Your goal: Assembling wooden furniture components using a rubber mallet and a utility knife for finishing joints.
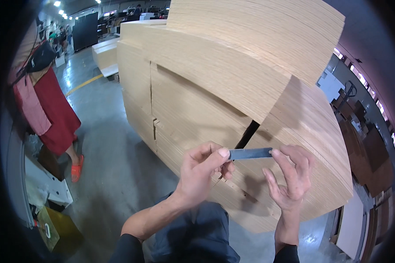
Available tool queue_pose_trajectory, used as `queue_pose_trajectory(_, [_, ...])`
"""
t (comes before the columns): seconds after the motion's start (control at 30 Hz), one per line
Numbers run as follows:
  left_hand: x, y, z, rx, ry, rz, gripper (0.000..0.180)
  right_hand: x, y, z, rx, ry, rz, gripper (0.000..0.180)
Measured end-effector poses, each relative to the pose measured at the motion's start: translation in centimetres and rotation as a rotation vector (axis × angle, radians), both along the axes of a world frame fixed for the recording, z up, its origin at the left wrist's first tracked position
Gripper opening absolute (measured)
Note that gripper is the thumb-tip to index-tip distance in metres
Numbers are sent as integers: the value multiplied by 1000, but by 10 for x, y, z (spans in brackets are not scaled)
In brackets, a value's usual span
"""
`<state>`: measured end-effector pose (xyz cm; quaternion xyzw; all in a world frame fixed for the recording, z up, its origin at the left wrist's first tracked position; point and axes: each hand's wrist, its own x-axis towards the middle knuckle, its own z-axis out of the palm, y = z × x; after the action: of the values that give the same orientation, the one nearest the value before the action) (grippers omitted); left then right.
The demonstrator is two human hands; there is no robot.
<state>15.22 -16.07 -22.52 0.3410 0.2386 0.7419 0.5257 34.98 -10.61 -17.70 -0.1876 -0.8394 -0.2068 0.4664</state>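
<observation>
A flat, narrow dark grey strip (251, 153) is held up level in front of a tall stack of pale wood panels (202, 94). My left hand (199, 173) is closed on the strip's left end, with the thumb lying over it. At the other end, a fingertip of my right hand (292, 175) touches the strip's tip. The right thumb stands apart below and the fingers are bent but spread, not wrapped round it. Just behind the strip, a dark gap (248, 133) shows between the stacked panels. The strip's exact kind cannot be made out.
On the left stands a person in a red apron (55, 105) and orange sandals. A yellowish box (57, 230) sits at the lower left. More panels (351, 223) lean at the right, near a pallet jack (349, 90). Grey floor (105, 144) runs along the stack's left side.
</observation>
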Motion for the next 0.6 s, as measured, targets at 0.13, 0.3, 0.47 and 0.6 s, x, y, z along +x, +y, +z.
queue_pose_trajectory(0.13, [7,9,21,41,79,-29,22,-3,12,12,137,58,21,43])
queue_pose_trajectory(0.3, [6,18,48,131,154,-46,23,-6,26,30,252,107,65,40])
queue_pose_trajectory(0.47, [5,32,85,189,239,29,22,-12,42,51,349,175,39,38])
queue_pose_trajectory(0.6, [3,38,105,251,274,59,17,-21,54,64,311,255,84,36])
